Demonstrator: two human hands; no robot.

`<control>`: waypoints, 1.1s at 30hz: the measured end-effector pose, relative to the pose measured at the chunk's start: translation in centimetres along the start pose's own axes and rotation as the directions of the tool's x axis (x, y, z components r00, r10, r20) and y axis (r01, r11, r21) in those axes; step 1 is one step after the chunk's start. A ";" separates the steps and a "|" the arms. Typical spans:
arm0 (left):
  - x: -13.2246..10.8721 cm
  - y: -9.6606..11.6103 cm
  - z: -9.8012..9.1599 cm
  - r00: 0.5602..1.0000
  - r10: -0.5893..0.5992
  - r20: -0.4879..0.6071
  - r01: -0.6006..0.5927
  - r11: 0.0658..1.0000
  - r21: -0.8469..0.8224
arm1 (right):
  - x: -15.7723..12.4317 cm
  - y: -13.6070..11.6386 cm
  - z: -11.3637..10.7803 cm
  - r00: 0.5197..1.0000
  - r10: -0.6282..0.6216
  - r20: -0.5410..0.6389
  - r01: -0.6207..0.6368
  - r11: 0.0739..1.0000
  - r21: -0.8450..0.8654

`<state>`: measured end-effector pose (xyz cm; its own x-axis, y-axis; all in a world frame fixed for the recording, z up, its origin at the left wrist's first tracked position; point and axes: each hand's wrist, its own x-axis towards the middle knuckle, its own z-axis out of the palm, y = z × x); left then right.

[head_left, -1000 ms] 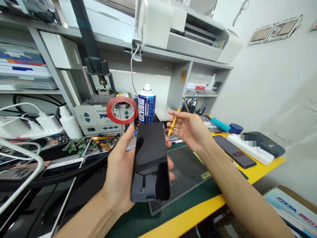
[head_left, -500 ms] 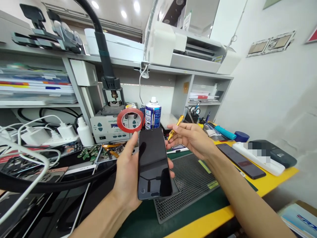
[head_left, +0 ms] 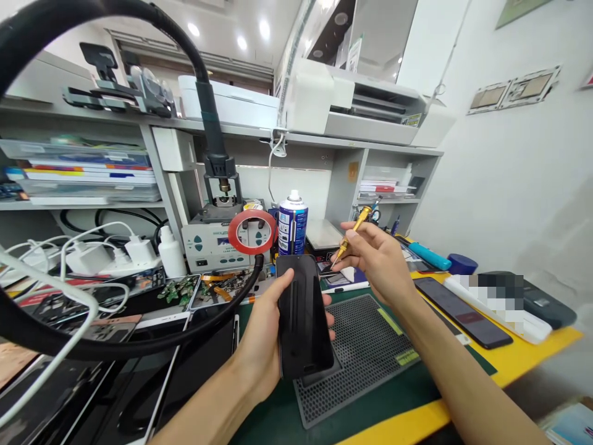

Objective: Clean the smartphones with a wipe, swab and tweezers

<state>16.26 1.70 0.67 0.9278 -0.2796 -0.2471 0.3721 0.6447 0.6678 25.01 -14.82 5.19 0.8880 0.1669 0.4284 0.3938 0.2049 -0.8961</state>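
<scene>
My left hand (head_left: 262, 337) is wrapped around a black smartphone (head_left: 303, 321), thumb along its left edge and fingertips showing on the right side. The phone is tilted with its dark glossy face toward me. In my right hand (head_left: 382, 262) a gold-coloured screwdriver (head_left: 352, 236) is pinched between thumb and fingers, its thin tip pointing down and left, apart from the phone. Under the phone lies a grey perforated mat (head_left: 365, 340) on a dark green work surface (head_left: 259, 408).
Behind the phone stand a blue spray can (head_left: 293, 225), a red tape roll (head_left: 252, 248) and a hot-air station (head_left: 204, 250). Loose screens and a trayful of small parts (head_left: 222, 287) lie left. Another phone (head_left: 463, 312) rests at right. A thick black hose (head_left: 139, 349) loops across the left.
My right hand has moved away from the phone's upper right edge with the screwdriver, whose thin tip now shows. My left hand still holds the phone. The view has shifted slightly.
</scene>
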 end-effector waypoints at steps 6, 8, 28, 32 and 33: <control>-0.1 0.0 0.0 1.000 0.007 -0.020 -0.007 1.000 0.005 | 0.1 0.4 0.1 1.000 0.028 0.001 -0.028 0.997 -0.068; -0.1 0.0 0.1 0.999 0.018 -0.028 -0.018 1.000 0.009 | 0.1 0.4 0.1 0.999 0.049 -0.013 -0.049 0.997 -0.063; -0.9 0.1 2.4 0.965 0.165 -0.204 -0.148 0.984 0.095 | 1.8 1.9 -1.3 0.949 0.312 0.051 -0.315 0.921 0.230; -0.8 0.1 2.4 0.969 0.130 -0.210 -0.121 0.991 0.058 | 2.1 1.6 -3.4 0.971 0.208 -0.114 -0.218 0.972 -0.083; -0.8 0.1 2.3 0.973 0.119 -0.199 -0.112 0.993 0.045 | 2.4 1.2 -4.4 0.967 0.199 -0.158 -0.231 0.949 -0.216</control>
<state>15.45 0.36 2.54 0.9522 -0.0535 -0.3008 0.2640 0.6396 0.7220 28.70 -18.42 4.61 0.9748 0.0501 0.2174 0.2199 -0.0521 -0.9741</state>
